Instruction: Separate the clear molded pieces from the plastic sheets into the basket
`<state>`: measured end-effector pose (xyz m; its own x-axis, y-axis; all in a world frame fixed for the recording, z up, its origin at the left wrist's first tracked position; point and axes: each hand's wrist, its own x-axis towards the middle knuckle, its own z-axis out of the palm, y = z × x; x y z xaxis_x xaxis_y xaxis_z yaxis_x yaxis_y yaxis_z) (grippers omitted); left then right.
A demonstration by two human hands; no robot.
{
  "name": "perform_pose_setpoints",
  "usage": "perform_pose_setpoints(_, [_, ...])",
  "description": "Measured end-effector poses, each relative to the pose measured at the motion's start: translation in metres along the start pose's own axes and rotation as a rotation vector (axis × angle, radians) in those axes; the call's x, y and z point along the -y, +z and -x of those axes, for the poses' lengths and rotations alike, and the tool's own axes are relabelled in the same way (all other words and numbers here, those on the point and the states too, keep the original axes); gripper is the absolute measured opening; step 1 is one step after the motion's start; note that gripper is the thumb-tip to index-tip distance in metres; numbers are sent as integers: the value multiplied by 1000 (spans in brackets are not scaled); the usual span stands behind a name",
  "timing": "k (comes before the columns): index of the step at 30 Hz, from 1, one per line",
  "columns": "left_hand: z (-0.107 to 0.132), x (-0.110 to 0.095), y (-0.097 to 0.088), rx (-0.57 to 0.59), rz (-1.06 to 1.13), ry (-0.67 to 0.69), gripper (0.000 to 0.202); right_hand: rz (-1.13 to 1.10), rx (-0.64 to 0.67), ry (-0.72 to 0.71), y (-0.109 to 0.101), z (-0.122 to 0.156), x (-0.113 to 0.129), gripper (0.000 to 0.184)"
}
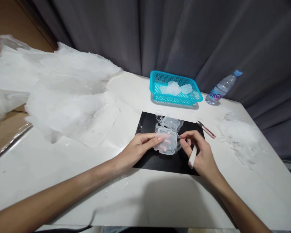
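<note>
My left hand [145, 145] pinches the left edge of a translucent, rounded-square plastic piece [168, 140] with small holes and slots, thumb on top. The piece is held above a black mat [157, 163]. At its right edge is my right hand [197, 149], closed around a slim white-handled tool [192, 156]; its thin tip is too small to tell what kind it is. Behind the held piece, a similar translucent piece [172, 122] and thin clear loops of trimming [159, 117] lie on the mat.
A blue mesh basket [176, 101] holds several translucent pieces. To its right stands a water bottle [219, 90]. Pink-handled thread snips [206, 129] lie by the mat. Clear scraps [244, 137] are heaped at right, and a large translucent pile [63, 81] covers the left.
</note>
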<state>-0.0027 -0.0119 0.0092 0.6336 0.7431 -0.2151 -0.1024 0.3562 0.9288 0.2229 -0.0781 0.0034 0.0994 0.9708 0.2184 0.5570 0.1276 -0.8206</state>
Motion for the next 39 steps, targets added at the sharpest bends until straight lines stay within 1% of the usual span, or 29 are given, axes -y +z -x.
perform_pose_setpoints(3, [1, -2, 1, 37, -113, 31, 32, 107, -39, -141, -2, 1, 0, 14])
perform_pose_setpoints(5, [2, -3, 1, 73, -215, 49, 32, 166, 2, -231, -3, -1, 3, 24])
perform_pose_setpoints(7, [5, -4, 1, 92, -331, 67, 34, 177, 74, -282, -4, -6, 9, 33])
perform_pose_setpoints(8, [6, -4, 1, 93, -400, 84, 36, 163, 115, -297, -4, -9, 13, 35])
perform_pose_setpoints(10, [8, -5, 1, 91, -540, 129, 39, 116, 206, -309, -3, -18, 21, 32])
perform_pose_setpoints(12, [9, -8, 0, 105, -647, 163, 38, 77, 291, -291, -1, -27, 27, 22])
perform_pose_setpoints(15, [9, -11, -3, 168, -721, 164, 36, 37, 387, -244, 1, -36, 32, 8])
perform_pose_setpoints(18, [9, -6, -4, 218, -789, 172, 39, 28, 450, -225, 3, -37, 32, 21])
perform_pose_setpoints(19, [9, -2, -3, 213, -844, 208, 40, 36, 454, -212, 4, -36, 31, 23])
perform_pose_setpoints(21, [10, 10, 3, 149, -1016, 374, 40, 66, 436, -154, 9, -36, 28, 25])
perform_pose_setpoints(23, [12, 24, 10, 54, -1226, 628, 37, 145, 342, -82, 15, -38, 24, 24])
perform_pose_setpoints(24, [14, 29, 13, 34, -1313, 729, 35, 193, 279, -48, 17, -40, 22, 25])
perform_pose_setpoints(25, [16, 32, 16, 25, -1372, 811, 35, 233, 222, -21, 19, -42, 19, 25])
perform_pose_setpoints(26, [18, 32, 17, 31, -1393, 852, 35, 256, 176, 0, 20, -45, 15, 25])
perform_pose_setpoints(27, [19, 31, 17, 40, -1377, 849, 34, 262, 145, 17, 21, -47, 13, 25])
perform_pose_setpoints(28, [19, 27, 16, 52, -1325, 795, 33, 245, 132, 31, 20, -48, 10, 25])
perform_pose_setpoints(29, [18, 21, 14, 66, -1246, 702, 33, 207, 134, 41, 19, -49, 9, 25])
perform_pose_setpoints(32, [13, 5, 4, 95, -969, 355, 39, 30, 163, 67, 11, -46, 8, 27])
perform_pose_setpoints(33, [11, 1, 1, 102, -887, 275, 41, -33, 175, 78, 7, -44, 9, 28])
perform_pose_setpoints(36, [6, -3, -3, 115, -679, 140, 41, -118, 172, 100, -5, -34, 13, 29])
perform_pose_setpoints(38, [5, -1, -3, 127, -553, 73, 37, -84, 194, 93, -12, -28, 13, 28])
perform_pose_setpoints(39, [5, 1, -3, 133, -492, 44, 36, -51, 227, 80, -15, -25, 13, 26])
